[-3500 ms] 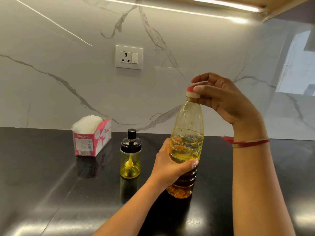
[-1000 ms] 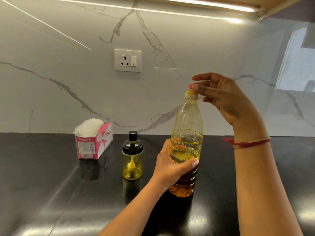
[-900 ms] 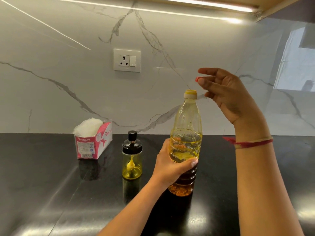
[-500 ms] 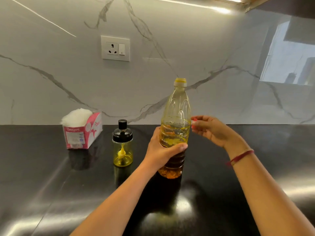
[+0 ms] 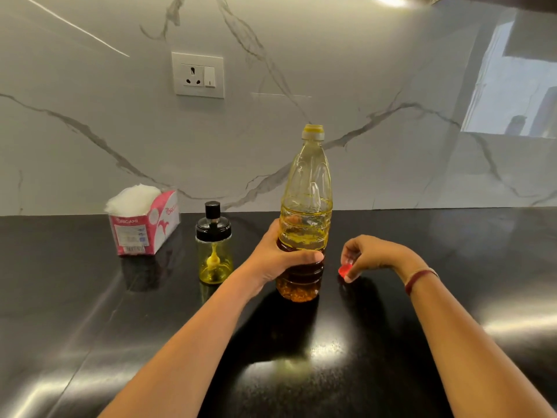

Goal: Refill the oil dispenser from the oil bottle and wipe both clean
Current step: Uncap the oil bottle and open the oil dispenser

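Left hand (image 5: 280,260) is gripping the uncapped tall clear plastic oil bottle (image 5: 306,206) on the black counter (image 5: 90,327); right hand (image 5: 370,256) is pinching its small red cap (image 5: 344,270) just right. Black-lidded glass dispenser (image 5: 213,251), left, is sitting closed; pouring, wiping pending.

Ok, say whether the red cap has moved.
Yes: right hand brought the red cap down from atop the oil bottle to the counter beside it.
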Demonstrator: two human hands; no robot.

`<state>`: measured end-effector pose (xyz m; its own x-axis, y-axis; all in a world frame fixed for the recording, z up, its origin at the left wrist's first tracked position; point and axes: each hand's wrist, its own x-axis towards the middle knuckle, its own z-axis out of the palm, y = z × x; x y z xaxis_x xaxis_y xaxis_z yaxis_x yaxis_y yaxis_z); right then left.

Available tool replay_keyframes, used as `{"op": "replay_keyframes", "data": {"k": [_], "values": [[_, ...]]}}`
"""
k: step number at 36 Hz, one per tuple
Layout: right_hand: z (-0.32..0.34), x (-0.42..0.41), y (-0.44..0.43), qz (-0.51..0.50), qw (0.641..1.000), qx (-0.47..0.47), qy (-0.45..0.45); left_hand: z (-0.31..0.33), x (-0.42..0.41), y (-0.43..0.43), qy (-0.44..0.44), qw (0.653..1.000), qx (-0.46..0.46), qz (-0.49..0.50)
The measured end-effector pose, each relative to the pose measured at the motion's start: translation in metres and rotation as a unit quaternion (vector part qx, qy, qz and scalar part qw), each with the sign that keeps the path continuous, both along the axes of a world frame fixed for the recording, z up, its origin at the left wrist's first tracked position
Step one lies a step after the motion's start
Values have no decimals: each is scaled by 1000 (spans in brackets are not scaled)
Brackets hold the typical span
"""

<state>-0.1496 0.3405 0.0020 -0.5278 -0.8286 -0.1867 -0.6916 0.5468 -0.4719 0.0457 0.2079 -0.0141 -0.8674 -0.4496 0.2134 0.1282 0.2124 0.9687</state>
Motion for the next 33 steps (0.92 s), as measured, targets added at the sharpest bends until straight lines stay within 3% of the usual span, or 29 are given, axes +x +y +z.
{"op": "replay_keyframes", "data": {"k": [10,21,25,27,29,31,33], "values": [[2,-4,2,2,997,69,-33,-6,2,-16,-76,995,-28,-52],[-1,-9,7,-14,997,76,-25,-26,-13,6,-12,997,-72,30],[5,-12,15,-2,998,51,-45,-24,-7,12,3,981,-160,107],[9,-16,20,-15,999,-16,-26,-15,4,18,61,954,-229,182],[15,-19,24,-62,987,-146,31,-1,14,21,186,905,-283,258],[21,-19,25,-129,934,-321,84,13,22,19,288,845,-300,336],[29,-13,26,-184,849,-484,107,25,30,13,330,810,-290,389]]}}
